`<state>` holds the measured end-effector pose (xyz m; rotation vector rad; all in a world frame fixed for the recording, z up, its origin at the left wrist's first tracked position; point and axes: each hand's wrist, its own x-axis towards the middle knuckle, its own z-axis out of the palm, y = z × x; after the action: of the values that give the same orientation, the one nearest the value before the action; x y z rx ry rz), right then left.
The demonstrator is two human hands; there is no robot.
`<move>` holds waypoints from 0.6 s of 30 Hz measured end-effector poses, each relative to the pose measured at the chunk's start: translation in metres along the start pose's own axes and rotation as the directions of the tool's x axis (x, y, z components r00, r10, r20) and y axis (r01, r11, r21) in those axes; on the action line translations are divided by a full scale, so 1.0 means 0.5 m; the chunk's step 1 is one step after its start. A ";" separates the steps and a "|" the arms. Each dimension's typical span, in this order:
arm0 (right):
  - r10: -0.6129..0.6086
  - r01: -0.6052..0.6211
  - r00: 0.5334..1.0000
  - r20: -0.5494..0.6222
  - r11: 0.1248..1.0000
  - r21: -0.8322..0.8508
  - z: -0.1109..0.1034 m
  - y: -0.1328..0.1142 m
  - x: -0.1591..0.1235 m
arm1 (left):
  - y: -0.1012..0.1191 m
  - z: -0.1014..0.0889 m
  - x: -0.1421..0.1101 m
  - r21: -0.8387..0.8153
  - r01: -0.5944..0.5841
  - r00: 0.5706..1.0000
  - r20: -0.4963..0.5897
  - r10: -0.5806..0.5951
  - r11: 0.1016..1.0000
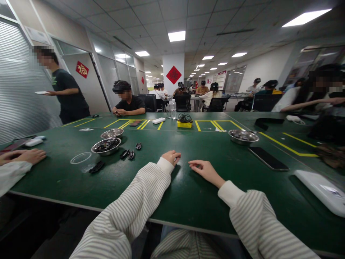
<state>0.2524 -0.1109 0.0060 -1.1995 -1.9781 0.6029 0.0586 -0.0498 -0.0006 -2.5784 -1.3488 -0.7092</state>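
My left hand (pixel 171 157) rests on the green table (pixel 188 208), its fingers loosely bent and a little apart, with nothing in them. A short gap away, my right hand (pixel 207 171) hovers low or rests on the tabletop, fingers stretched toward the left one and holding nothing. To the left of my left hand lie several small black parts (pixel 131 155). Beyond them stands a metal bowl (pixel 106 146) filled with dark pieces, with a second metal bowl (pixel 112 133) just behind it. Another metal bowl (pixel 243 137) with dark contents sits past my right hand.
A black phone (pixel 268 158) and a white case-like object (pixel 320 190) lie at right. A clear plastic lid (pixel 81 158) is at left, near a neighbour's hands (pixel 29 156). A yellow tray (pixel 184 124) with cables and a water bottle (pixel 173 109) stand farther back. People sit around.
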 end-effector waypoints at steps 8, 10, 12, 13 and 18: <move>0.006 -0.008 1.000 -0.022 0.998 -0.063 0.000 0.009 0.001 | -0.167 -0.013 0.016 0.238 0.508 0.827 0.136 -0.546 0.828; 0.014 -0.015 1.000 -0.015 0.997 -0.074 0.000 0.008 0.001 | -0.184 -0.010 0.015 0.258 0.529 0.803 0.157 -0.575 0.809; 0.015 -0.016 1.000 -0.010 0.996 -0.088 0.000 0.007 0.000 | -0.190 -0.007 0.014 0.269 0.536 0.793 0.164 -0.587 0.800; 0.015 -0.016 1.000 -0.008 0.995 -0.094 0.000 0.007 0.000 | -0.191 -0.006 0.013 0.272 0.550 0.784 0.156 -0.600 0.789; 0.007 -0.007 1.000 0.000 0.996 -0.091 -0.001 0.008 0.001 | -0.193 -0.007 0.010 0.280 0.656 0.707 0.097 -0.700 0.701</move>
<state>0.2547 -0.1088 0.0037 -1.2618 -2.0217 0.5211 -0.0181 0.0093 -0.0033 -1.9578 -2.3491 -0.3342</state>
